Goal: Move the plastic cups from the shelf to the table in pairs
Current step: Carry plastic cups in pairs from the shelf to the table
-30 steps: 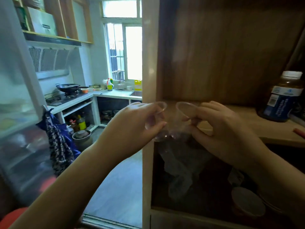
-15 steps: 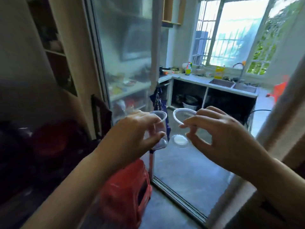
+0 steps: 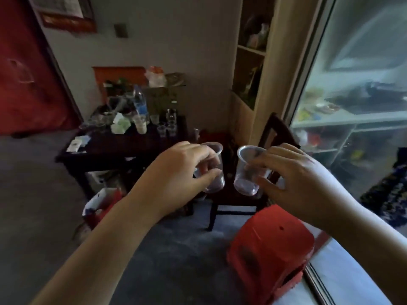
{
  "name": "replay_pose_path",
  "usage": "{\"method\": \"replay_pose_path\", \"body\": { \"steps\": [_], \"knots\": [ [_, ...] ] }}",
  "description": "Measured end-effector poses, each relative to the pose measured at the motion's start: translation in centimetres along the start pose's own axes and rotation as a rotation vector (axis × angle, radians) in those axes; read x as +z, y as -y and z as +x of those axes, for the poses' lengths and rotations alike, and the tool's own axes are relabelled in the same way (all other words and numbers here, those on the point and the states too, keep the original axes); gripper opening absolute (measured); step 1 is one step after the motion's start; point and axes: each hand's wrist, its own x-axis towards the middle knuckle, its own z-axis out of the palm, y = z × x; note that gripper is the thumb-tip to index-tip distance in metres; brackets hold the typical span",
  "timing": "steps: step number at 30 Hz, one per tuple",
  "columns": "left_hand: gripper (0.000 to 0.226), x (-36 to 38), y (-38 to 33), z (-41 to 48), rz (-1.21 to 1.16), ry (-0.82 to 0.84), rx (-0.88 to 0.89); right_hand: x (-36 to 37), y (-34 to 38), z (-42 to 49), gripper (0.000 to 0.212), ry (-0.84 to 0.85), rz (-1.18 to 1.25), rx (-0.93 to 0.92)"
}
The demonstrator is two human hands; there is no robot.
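Now left hand (image 3: 176, 172) pinches one clear cup (image 3: 212, 167), right hand (image 3: 293, 179) pinches another cup (image 3: 247, 170). Shelf gone from view since a second ago; dark counter (image 3: 123, 146) with cups now ahead.

No legible text, brand, number or sign anywhere in view. Blue-and-white label on clear plastic water bottle (image 3: 139, 103) at back of dark wooden table (image 3: 123, 146): blurred, unreadable. Small white cards or packets (image 3: 76, 144) at table's left edge: print too small to make out. Red-framed hanging sheet (image 3: 63, 12) on grey wall, upper left: lines of print visible, none decipherable
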Motion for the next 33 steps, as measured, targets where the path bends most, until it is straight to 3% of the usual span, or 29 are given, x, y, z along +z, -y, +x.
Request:
{"method": "replay_pose_path", "body": {
  "steps": [9, 22, 33],
  "knots": [
    [0.008, 1.3, 10.3, 2.6, 0.088, 0.0, -0.165, 9.6, -3.7, 9.5, 0.019, 0.108, 0.156, -0.134],
    [0.007, 8.5, 23.3, 19.1, 0.13, 0.028, -0.224, 17.6, -18.3, 24.7, 0.018, 0.172, 0.184, -0.091],
    [0.008, 9.1, 37.8, 21.6, 0.136, 0.006, -0.407, 31.1, -20.0, 37.1, 0.017, 0.312, 0.28, -0.157]
  ]
}}
